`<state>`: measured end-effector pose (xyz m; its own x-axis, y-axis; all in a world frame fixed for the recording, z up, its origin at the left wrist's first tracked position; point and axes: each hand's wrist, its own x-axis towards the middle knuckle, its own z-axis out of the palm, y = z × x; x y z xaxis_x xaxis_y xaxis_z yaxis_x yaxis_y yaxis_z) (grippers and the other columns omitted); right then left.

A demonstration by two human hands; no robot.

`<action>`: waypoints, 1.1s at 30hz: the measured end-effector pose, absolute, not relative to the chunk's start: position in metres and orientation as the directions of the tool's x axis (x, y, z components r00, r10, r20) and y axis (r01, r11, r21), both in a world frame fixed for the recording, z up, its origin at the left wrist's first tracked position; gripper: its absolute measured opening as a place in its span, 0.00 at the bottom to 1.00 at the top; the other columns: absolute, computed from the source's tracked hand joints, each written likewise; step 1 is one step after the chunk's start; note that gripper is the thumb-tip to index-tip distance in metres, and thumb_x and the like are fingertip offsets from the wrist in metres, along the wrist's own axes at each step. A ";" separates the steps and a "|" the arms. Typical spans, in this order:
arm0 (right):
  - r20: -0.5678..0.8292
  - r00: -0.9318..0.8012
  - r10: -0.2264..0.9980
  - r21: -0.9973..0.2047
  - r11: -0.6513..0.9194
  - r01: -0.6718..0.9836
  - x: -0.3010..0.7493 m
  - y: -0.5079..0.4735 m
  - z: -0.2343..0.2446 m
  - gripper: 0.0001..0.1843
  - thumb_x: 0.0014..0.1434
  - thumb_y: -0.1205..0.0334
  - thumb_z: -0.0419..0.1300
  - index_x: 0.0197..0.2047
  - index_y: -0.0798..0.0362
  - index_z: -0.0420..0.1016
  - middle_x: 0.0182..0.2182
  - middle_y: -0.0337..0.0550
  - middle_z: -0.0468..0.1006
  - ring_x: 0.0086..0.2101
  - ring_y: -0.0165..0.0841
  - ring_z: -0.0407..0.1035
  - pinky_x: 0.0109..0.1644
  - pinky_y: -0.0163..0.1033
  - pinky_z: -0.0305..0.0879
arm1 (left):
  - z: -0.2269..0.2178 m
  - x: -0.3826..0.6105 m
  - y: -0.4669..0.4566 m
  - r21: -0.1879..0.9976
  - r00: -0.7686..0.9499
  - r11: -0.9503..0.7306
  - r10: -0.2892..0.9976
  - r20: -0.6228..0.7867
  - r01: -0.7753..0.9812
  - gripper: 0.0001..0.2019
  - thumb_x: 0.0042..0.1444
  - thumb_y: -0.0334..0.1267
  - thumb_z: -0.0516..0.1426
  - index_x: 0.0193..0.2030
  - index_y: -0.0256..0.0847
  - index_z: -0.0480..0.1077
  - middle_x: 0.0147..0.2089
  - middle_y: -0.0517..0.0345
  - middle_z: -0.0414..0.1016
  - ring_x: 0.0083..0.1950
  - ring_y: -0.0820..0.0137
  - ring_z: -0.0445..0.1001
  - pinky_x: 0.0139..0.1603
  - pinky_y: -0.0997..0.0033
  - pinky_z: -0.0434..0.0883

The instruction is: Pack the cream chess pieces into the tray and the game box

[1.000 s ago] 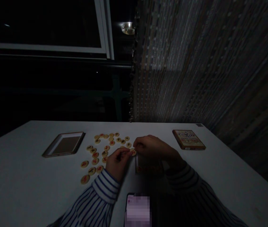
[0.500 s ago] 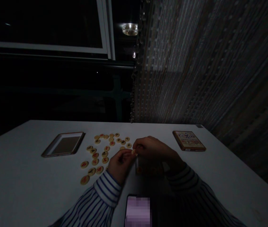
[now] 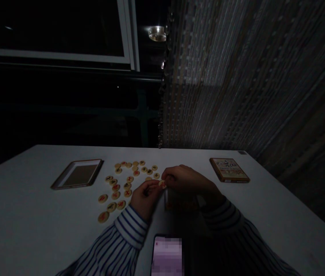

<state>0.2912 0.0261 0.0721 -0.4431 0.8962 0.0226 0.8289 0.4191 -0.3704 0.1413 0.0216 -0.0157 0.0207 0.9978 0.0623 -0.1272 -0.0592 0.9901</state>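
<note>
Between the fingertips of my two hands is a round Chinese chess piece with a red character on its face. My left hand pinches it from the left, and my right hand grips it from the right. Under my right hand, in deep shadow, lies a shallow box with a row of pieces with red marks, hard to make out. Left of my hands, several loose chess pieces lie scattered on the white table, some with red and some with black characters, others plain side up.
An open shallow box tray rests at the left. On the right lies a box lid with a printed picture. A phone with a lit screen is at the near edge. Beyond the table hangs a string curtain.
The chess piece in my fingers has turned slightly, and its red character shows more clearly. Both hands stay in nearly the same place.
</note>
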 end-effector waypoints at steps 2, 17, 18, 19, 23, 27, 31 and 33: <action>0.012 -0.444 0.896 -0.363 0.418 0.833 0.291 0.026 0.072 0.13 0.53 0.63 0.50 0.40 0.50 0.72 0.33 0.41 0.76 0.33 0.31 0.67 0.33 0.32 0.55 | -0.019 0.141 0.022 0.992 0.015 -0.075 0.997 0.077 -0.106 0.14 0.37 0.40 0.63 0.31 0.35 0.71 0.27 0.55 0.77 0.29 0.72 0.74 0.31 0.76 0.71; 0.043 -0.437 0.898 -0.375 0.420 0.826 0.292 0.029 0.068 0.12 0.52 0.63 0.51 0.37 0.51 0.73 0.32 0.39 0.77 0.31 0.29 0.67 0.32 0.31 0.55 | -0.023 0.142 0.022 0.989 -0.019 -0.148 0.989 0.148 0.006 0.12 0.41 0.43 0.60 0.31 0.37 0.74 0.27 0.56 0.77 0.32 0.71 0.73 0.31 0.76 0.70; 0.046 -0.436 0.899 -0.379 0.420 0.825 0.292 0.030 0.067 0.12 0.52 0.63 0.51 0.37 0.51 0.73 0.32 0.40 0.77 0.31 0.29 0.67 0.32 0.31 0.55 | -0.023 0.143 0.021 0.988 -0.014 -0.152 0.988 0.152 0.009 0.12 0.41 0.43 0.60 0.31 0.37 0.75 0.27 0.56 0.77 0.32 0.70 0.73 0.32 0.75 0.70; 0.048 -0.439 0.897 -0.385 0.422 0.821 0.291 0.030 0.067 0.12 0.52 0.63 0.52 0.37 0.51 0.73 0.32 0.40 0.77 0.31 0.29 0.67 0.32 0.31 0.55 | -0.023 0.143 0.021 0.988 -0.011 -0.156 0.988 0.156 0.009 0.12 0.41 0.42 0.60 0.31 0.37 0.75 0.27 0.56 0.77 0.32 0.70 0.73 0.32 0.75 0.70; 0.047 -0.460 0.887 -0.408 0.437 0.802 0.291 0.031 0.065 0.11 0.52 0.63 0.52 0.37 0.51 0.73 0.32 0.40 0.77 0.31 0.29 0.67 0.32 0.31 0.55 | -0.020 0.143 0.019 0.988 -0.025 -0.155 0.988 0.155 0.006 0.12 0.41 0.42 0.60 0.32 0.37 0.75 0.27 0.56 0.77 0.31 0.70 0.74 0.32 0.74 0.71; 0.055 -0.465 0.883 -0.413 0.444 0.795 0.292 0.030 0.065 0.11 0.52 0.63 0.52 0.36 0.51 0.73 0.31 0.40 0.76 0.30 0.29 0.67 0.31 0.31 0.54 | -0.018 0.141 0.020 0.987 0.008 -0.149 0.989 0.148 0.058 0.13 0.41 0.43 0.60 0.32 0.37 0.75 0.27 0.55 0.77 0.32 0.69 0.74 0.32 0.73 0.71; 0.062 -0.464 0.883 -0.406 0.447 0.797 0.292 0.030 0.066 0.11 0.52 0.62 0.51 0.37 0.51 0.73 0.31 0.39 0.76 0.30 0.29 0.67 0.31 0.31 0.54 | -0.020 0.141 0.022 0.992 0.014 -0.124 0.992 0.124 0.009 0.14 0.40 0.42 0.61 0.33 0.35 0.74 0.29 0.53 0.77 0.31 0.70 0.74 0.34 0.72 0.71; 0.070 -0.459 0.885 -0.408 0.446 0.797 0.292 0.030 0.067 0.11 0.52 0.62 0.52 0.37 0.52 0.73 0.31 0.40 0.76 0.31 0.29 0.67 0.31 0.31 0.55 | -0.023 0.142 0.022 0.992 0.027 -0.113 0.993 0.114 -0.050 0.15 0.39 0.41 0.62 0.34 0.34 0.73 0.30 0.53 0.77 0.32 0.70 0.74 0.35 0.71 0.72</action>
<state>0.2923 0.0297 0.0667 -0.4594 0.8854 0.0704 0.7968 0.4459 -0.4079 0.1423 0.0223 -0.0226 0.0268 0.9931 0.1144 -0.0499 -0.1130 0.9923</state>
